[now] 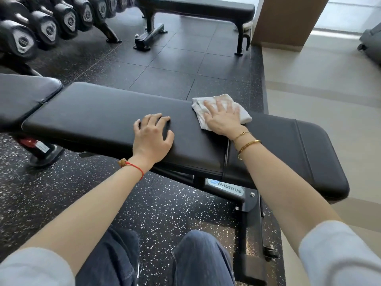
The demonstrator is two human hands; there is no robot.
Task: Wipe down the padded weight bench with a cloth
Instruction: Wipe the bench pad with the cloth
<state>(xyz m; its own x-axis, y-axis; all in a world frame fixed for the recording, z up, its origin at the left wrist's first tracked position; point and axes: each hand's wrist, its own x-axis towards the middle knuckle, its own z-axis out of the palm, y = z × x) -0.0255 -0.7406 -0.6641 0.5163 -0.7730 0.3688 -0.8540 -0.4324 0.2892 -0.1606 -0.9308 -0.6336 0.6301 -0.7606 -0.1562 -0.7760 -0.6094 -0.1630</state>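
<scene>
A black padded weight bench point(99, 118) runs across the view from left to right, its long back pad meeting a shorter seat pad point(288, 153) at a seam. A crumpled white cloth point(201, 104) lies at the far edge of the pad, near the seam. My right hand point(223, 115) presses flat on the cloth with fingers spread. To its left, my left hand point(152, 137) rests on the bare pad, fingers slightly bent, holding nothing.
A second black bench point(195, 7) stands at the back. A rack of dumbbells point(47, 23) fills the top left. Another pad point(22, 96) sits at the left edge. The bench's frame point(247, 213) and my knees point(202, 259) are below. Beige floor point(319, 79) lies to the right.
</scene>
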